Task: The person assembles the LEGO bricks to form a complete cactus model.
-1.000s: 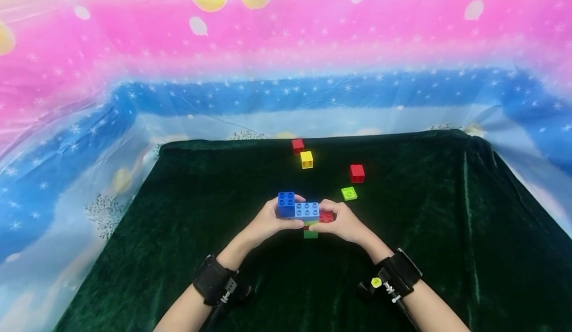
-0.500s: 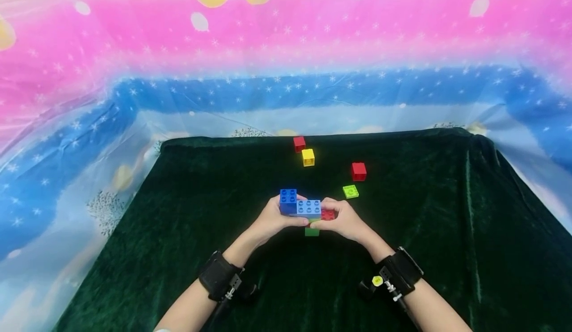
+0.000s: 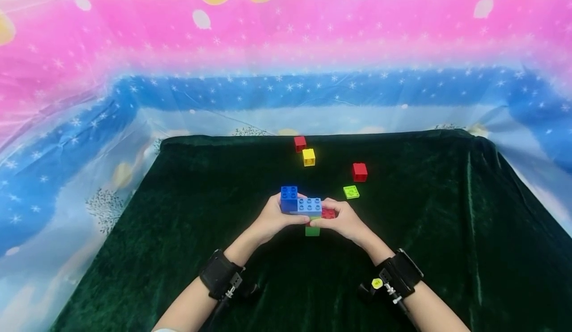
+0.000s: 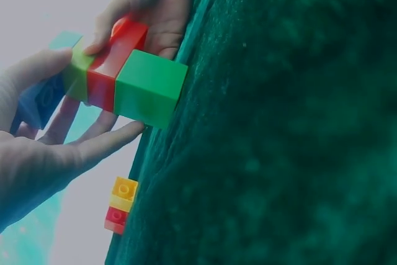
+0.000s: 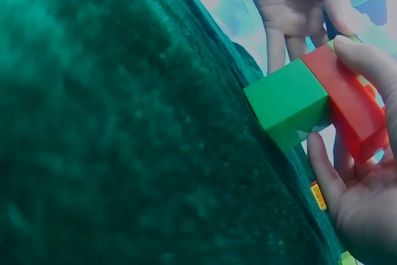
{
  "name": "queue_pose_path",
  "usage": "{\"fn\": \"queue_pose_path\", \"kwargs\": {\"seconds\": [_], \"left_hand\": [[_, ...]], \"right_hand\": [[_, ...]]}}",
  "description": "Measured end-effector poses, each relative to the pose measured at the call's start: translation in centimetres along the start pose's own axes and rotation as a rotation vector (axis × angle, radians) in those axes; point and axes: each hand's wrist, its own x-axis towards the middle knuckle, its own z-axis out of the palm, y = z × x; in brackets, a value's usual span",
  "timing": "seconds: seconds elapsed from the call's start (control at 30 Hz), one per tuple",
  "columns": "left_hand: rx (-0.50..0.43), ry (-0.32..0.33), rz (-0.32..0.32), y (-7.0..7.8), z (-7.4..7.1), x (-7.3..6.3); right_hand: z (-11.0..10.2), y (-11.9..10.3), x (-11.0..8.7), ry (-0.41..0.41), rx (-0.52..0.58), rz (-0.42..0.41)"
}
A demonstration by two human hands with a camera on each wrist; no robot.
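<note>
The left hand [image 3: 271,218] and right hand [image 3: 346,220] each have fingers grasping one joined block stack [image 3: 309,206], held over the middle of the bench [image 3: 411,203]. Uneven squeezing or twisting could pop its joints apart. Loose, farther off: two red blocks [image 3: 300,144] [image 3: 359,172], one yellow block [image 3: 309,157], one lime plate [image 3: 351,192].

Dark green cloth [image 3: 424,213], snowflake-patterned pink and blue backdrop [image 3: 268,44] behind
</note>
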Motion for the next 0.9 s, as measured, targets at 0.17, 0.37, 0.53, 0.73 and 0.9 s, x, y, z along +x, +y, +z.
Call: {"fn": "queue_pose_path", "kwargs": {"seconds": [0.17, 0.37, 0.53, 0.73, 0.9], "left_hand": [[-0.025, -0.007, 0.018, -0.1, 0.1, 0.4], [-0.032, -0.010, 0.033, -0.3, -0.2, 0.6], [-0.032, -0.007, 0.055, -0.4, -0.7, 0.8], [-0.050, 0.000, 0.058, -0.3, -0.9, 1.4], [-0.085, 0.051, 0.005, -0.2, -1.4, 1.5]], "right_hand": [[-0.4, -0.3, 0.0, -0.002, -0.010, 0.012], [-0.5, -1.0, 0.0, -0.007, -0.028, 0.051], [-0.3, -1.6, 0.4, -0.002, -0.063, 0.066], [-1.2, -2.1, 0.9, -0.008, -0.094, 0.078], [-2.4, -2.1, 1.1, 0.013, -0.110, 0.059]]}}
